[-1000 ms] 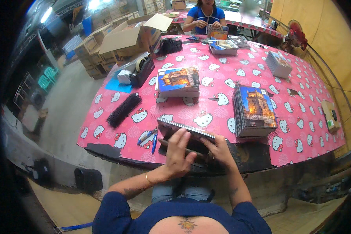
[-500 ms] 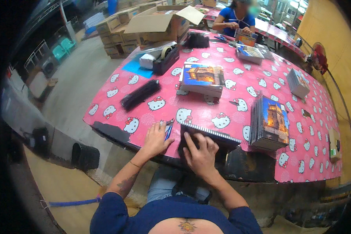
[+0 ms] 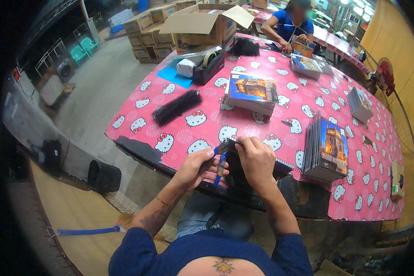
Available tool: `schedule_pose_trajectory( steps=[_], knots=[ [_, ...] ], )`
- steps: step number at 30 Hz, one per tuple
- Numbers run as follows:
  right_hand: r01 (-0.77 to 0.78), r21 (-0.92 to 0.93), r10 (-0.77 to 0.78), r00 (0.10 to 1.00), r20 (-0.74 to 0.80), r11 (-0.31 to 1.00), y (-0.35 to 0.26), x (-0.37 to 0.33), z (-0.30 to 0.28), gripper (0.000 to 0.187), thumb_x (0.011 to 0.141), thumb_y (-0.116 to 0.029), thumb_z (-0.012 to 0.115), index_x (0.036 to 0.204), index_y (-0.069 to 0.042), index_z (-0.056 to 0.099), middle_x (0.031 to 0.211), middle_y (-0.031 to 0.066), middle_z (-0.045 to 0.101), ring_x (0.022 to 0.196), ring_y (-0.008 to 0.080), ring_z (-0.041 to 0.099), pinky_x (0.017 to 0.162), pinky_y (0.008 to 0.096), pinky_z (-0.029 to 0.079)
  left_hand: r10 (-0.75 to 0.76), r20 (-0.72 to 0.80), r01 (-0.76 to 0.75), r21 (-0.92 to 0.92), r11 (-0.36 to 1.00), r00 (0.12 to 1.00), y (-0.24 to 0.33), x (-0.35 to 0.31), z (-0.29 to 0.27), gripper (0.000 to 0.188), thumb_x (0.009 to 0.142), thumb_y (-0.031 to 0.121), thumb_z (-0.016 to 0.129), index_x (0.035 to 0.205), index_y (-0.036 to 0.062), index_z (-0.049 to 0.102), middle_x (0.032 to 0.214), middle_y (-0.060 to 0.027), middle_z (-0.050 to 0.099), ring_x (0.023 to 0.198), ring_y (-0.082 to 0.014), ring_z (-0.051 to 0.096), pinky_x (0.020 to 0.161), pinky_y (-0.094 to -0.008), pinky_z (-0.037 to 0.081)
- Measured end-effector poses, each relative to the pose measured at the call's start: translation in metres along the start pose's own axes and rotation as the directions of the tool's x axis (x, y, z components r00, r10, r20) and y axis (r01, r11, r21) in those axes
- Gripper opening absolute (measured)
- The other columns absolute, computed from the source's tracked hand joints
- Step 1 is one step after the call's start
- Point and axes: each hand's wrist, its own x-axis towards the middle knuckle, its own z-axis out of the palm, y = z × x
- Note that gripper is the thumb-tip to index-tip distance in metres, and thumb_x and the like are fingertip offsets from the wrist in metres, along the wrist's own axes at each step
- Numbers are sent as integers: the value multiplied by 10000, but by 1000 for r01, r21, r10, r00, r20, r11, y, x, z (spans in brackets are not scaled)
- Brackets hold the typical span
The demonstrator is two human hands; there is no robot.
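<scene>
My left hand is closed around blue-handled pliers, their jaws at the left end of a notebook's wire spiral. The dark-backed spiral notebook stands at the table's near edge, spiral uppermost. My right hand grips its top edge near that same end, thumb and fingers pinched on the binding. Whether the jaws touch the wire is too small to tell. To the right lies a stack of bound notebooks with a lit tower on the cover.
Beyond my hands sit a stack of books, black spiral coils, a tape dispenser and an open carton. More stacks line the right side. A person in blue works at the far end. A fan stands at right.
My left hand has picked the pliers up off the table and brought them to the notebook's corner. My right hand has moved from the notebook's face to its spiral edge.
</scene>
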Motion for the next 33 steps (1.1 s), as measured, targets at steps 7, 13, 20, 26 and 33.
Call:
schedule_pose_trajectory(
  steps=[7, 13, 20, 26, 33],
  knots=[
    [18, 8, -17, 1000, -19, 1000, 0, -2, 2, 198, 814, -195, 723, 990, -123, 668, 871, 33, 665, 793, 236, 667, 741, 385, 502, 191, -12, -159, 501, 851, 982, 2, 5, -6, 390, 997, 294, 572, 1216, -24, 630, 1057, -147, 681, 867, -238, 689, 759, -356, 563],
    [35, -214, -25, 999, 48, 976, 18, -17, -28, 291, 823, -234, 725, 1100, -158, 676, 950, 37, 695, 878, 242, 679, 763, 394, 499, 243, 263, -353, 793, 497, 934, 31, 19, -35, 389, 936, 172, 639, 1321, 122, 646, 903, -102, 600, 778, -195, 586, 755, -334, 481],
    [-322, 85, 333, 914, -234, 943, 109, -2, -153, 276, 940, -142, 640, 1193, -34, 665, 1002, 163, 713, 888, 248, 698, 766, 356, 536, 596, 319, -230, 947, -223, 737, -37, 43, -97, 342, 878, 225, 699, 1181, 66, 691, 1209, -198, 614, 1082, -376, 602, 950, -466, 466],
    [-772, -291, 763, 624, -169, 566, 233, -39, -186, 455, 924, -350, 642, 1224, -7, 643, 1104, 229, 666, 1024, 366, 648, 888, 456, 501, 620, 245, -311, 950, -1, 746, -30, 71, -83, 310, 897, 160, 665, 1171, 15, 664, 1239, -226, 591, 1116, -388, 601, 936, -435, 495],
    [-744, -472, 773, 607, -185, 472, 253, -60, -165, 565, 892, -451, 649, 1330, -96, 608, 1203, 168, 616, 1150, 361, 582, 962, 485, 472, 712, 376, -423, 898, -122, 594, 24, 132, -38, 302, 904, 166, 660, 1171, 24, 664, 1163, -212, 619, 1079, -374, 614, 924, -431, 498]
  ],
)
